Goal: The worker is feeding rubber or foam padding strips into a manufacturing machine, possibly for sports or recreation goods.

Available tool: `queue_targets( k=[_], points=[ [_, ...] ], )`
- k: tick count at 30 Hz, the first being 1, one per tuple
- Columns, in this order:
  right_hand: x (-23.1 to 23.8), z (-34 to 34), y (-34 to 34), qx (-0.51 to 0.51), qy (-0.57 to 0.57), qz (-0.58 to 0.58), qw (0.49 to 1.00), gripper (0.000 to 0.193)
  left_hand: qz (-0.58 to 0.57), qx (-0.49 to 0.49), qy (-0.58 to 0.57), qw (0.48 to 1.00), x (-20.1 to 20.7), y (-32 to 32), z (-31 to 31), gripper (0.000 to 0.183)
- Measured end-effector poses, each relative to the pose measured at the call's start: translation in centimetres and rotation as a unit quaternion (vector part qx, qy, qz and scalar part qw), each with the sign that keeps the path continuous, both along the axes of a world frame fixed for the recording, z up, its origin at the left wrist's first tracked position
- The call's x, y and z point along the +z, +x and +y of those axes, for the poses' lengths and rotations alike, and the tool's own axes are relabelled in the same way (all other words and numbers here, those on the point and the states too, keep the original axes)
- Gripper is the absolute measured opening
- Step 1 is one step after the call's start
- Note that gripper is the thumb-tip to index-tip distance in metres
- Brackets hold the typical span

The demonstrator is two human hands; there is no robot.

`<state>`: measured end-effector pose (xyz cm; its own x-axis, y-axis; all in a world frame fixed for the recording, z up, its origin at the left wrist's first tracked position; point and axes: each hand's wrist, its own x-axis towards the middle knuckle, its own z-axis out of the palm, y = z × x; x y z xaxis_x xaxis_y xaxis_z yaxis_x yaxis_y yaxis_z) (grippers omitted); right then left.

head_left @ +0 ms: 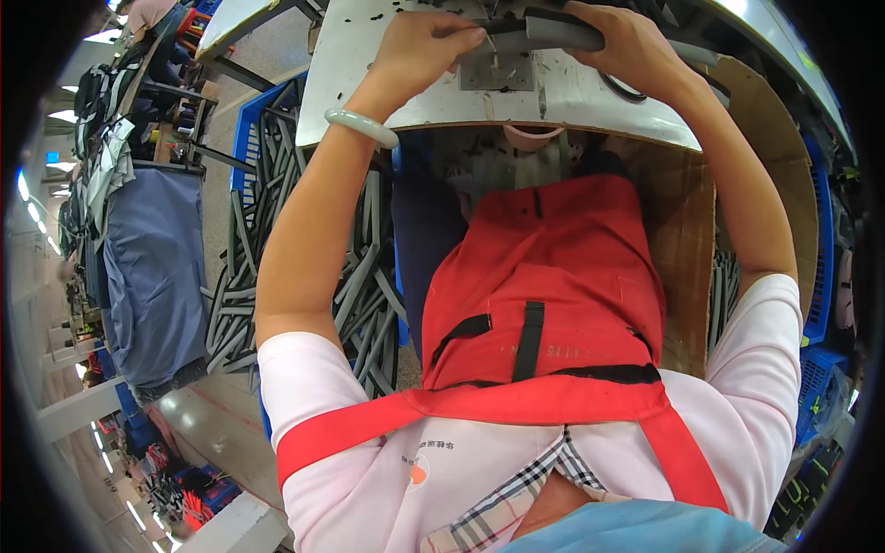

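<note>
Straight out at nine o'clock, a blue-grey cloth (155, 267) hangs in folds, bright lamps (23, 186) glowing beyond it! Between ten and eleven, a person (149, 13) in pink; between three and four, a blue basket (817, 378); shiny floor (198, 419) at eight!

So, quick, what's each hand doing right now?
Left hand: fingers curled in by the dark strip; whether they grip it cannot be told.
Right hand: closed, holding a grey tube.

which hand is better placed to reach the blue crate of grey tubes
Probably the left hand: the blue crate stands on that side, beside and below the left forearm. The right hand is farther across the white table, gripping a grey tube.
</note>
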<state>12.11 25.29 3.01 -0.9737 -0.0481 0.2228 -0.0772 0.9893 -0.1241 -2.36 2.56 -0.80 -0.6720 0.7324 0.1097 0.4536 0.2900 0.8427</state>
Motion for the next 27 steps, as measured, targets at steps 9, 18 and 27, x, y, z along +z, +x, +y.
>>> queue_targets(
  k=[9, 18, 27],
  points=[
    [1.0, 0.0, -0.5, -0.019, -0.036, 0.001, 0.999, 0.042, -0.047, -0.003, 0.066, 0.997, -1.1, -1.6, 0.5, 0.028],
    [0.2, 2.2, -1.5, -0.083, -0.062, 0.102, 0.989, 0.040, -0.111, 0.067, 0.101, 0.986, -0.6, -2.7, 2.2, 0.020],
    [-9.6, -14.0, 2.8, 0.306, 0.157, 0.280, 0.896, 0.021, 0.048, -0.054, 0.154, 0.985, -0.2, 7.7, 3.6, 0.020]
  ],
)
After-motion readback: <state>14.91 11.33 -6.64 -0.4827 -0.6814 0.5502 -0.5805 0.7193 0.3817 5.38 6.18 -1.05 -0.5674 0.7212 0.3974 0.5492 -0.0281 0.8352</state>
